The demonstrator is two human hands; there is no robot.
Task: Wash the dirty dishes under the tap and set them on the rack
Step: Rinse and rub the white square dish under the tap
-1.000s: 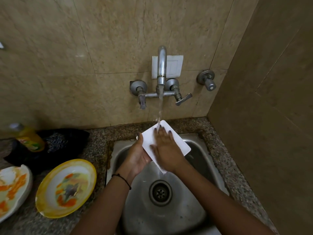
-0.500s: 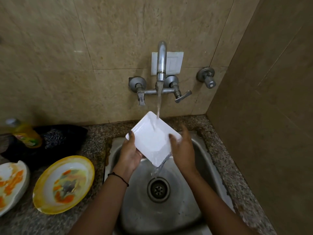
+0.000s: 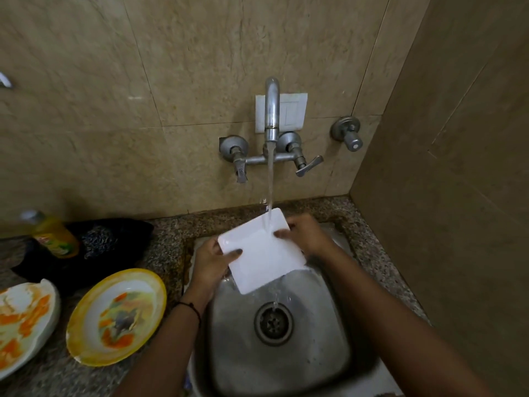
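I am watching the plate (image 3: pixel 262 250), a white square with rounded corners and a smooth glossy face, being rinsed over the sink (image 3: pixel 315 353), tilted so the water is sheeting off its lower edge toward the drain (image 3: pixel 273 322). The left hand (image 3: pixel 210 260) is gripping its left edge, thumb on the face; the right hand (image 3: pixel 307 234) is grasping the far right corner the same way. The stream from the tap (image 3: pixel 272 110), a dull metal spout on the wall above the sink, is striking the plate's upper part. I am judging the job as barely begun: this plate is looking clean but is not yet racked, and no rack is showing. Left of the sink, on the speckled granite counter (image 3: pixel 169 239), a round yellow-rimmed plate (image 3: pixel 117 316) and a second plate (image 3: pixel 23 319) are waiting, both smeared with orange residue. Behind them a yellow bottle (image 3: pixel 54 236) and a dark cloth (image 3: pixel 114 239) are lying against the wall.
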